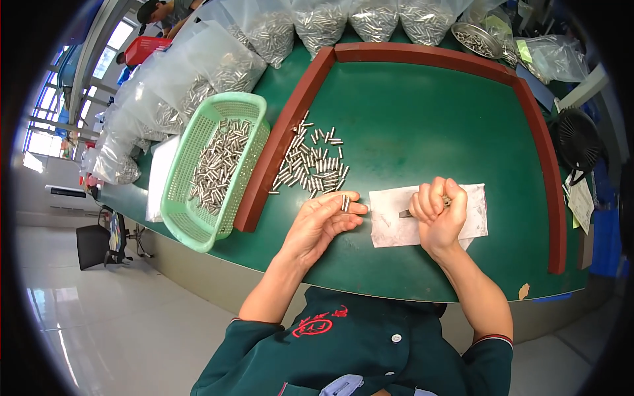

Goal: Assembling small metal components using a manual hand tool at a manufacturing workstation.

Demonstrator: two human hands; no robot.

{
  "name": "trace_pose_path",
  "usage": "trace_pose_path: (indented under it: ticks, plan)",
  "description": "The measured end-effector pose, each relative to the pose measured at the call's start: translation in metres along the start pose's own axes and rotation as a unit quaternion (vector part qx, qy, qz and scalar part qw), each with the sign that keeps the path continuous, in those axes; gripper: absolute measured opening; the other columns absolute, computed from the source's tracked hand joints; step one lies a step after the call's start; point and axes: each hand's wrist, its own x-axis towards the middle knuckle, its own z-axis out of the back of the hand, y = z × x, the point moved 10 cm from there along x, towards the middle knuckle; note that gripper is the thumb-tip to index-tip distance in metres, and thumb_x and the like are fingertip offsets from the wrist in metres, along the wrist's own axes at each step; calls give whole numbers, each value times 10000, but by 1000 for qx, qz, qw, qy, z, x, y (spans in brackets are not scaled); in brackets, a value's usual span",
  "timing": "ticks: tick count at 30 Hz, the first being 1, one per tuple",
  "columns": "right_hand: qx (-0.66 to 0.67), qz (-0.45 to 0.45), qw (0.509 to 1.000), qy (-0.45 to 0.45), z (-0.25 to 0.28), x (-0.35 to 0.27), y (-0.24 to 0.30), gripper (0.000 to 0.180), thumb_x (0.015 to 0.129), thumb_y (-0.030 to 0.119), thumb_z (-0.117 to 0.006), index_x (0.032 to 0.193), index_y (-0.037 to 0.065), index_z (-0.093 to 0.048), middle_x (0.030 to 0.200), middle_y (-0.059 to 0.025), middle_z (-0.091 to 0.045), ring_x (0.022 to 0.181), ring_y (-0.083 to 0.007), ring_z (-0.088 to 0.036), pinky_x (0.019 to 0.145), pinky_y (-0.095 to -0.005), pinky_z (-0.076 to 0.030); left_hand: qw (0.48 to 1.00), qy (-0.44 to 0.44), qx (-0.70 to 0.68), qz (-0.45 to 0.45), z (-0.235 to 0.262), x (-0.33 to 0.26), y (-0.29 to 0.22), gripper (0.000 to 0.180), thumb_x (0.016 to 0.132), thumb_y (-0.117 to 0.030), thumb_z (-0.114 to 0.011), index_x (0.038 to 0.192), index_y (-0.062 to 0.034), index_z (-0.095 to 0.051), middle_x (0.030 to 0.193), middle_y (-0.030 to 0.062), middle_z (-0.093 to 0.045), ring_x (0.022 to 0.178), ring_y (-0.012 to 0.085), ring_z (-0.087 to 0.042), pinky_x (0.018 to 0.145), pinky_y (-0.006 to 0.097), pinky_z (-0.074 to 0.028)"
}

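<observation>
My left hand [318,228] pinches a small shiny metal pin [345,203] between thumb and fingers, just left of a white cloth. My right hand [437,214] is a closed fist above the white cloth [389,230]. From it, toward the left, pokes the short flat metal tip [405,214] of a hand tool, whose handle is mostly hidden by the fingers. Beyond my left hand, loose metal pins [317,162] lie scattered on the green tabletop [422,119], against a dark red wooden rail.
A pale green plastic basket [261,109] of pins stands left of the red rail [290,132], which frames the work area. Clear bags [264,33] of pins line the back and left. A metal bowl [477,41] and a black fan [578,138] are at the right.
</observation>
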Motion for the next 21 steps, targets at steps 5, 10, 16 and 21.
trace_pose_path:
  ticks: [5, 10, 16, 21]
  plan:
    - [-5, -15, 1000, -2, 3, 0, 0, 399, 879, 267, -290, 515, 106, -267, 424, 4, -246, 387, -87, -164, 402, -251, -170, 936, -74, 181, -292, 15, -37, -85, 209, 853, -71, -503, 1025, 42, -541, 805, 95, -590, 684, 137, -564, 622, 226, -461]
    - [-9, -26, 1000, 3, -2, -2, -2, 408, 882, 288, -282, 515, 111, -261, 426, 9, -243, 387, -88, -164, 411, -251, -182, 434, -407, 596, -539, 11, -139, -181, 280, 743, 24, -588, 1021, -1, -571, 948, 128, -584, 879, 254, -550, 791, 328, -419]
    - [-8, -26, 1000, -6, 2, -1, -4, 411, 884, 293, -279, 515, 115, -258, 425, 16, -235, 386, -87, -164, 412, -248, -184, 587, -279, 607, -457, 16, -95, -138, 83, 688, 22, -622, 761, 1, -590, 718, 103, -562, 676, 246, -528, 627, 322, -419]
    - [-14, -24, 1000, -11, 0, -1, -1, 406, 881, 290, -278, 515, 118, -250, 426, 19, -232, 388, -87, -159, 416, -250, -184, 600, -211, 656, -406, 5, -53, -89, 156, 641, -3, -667, 765, -19, -575, 719, 94, -526, 693, 273, -495, 608, 358, -408]
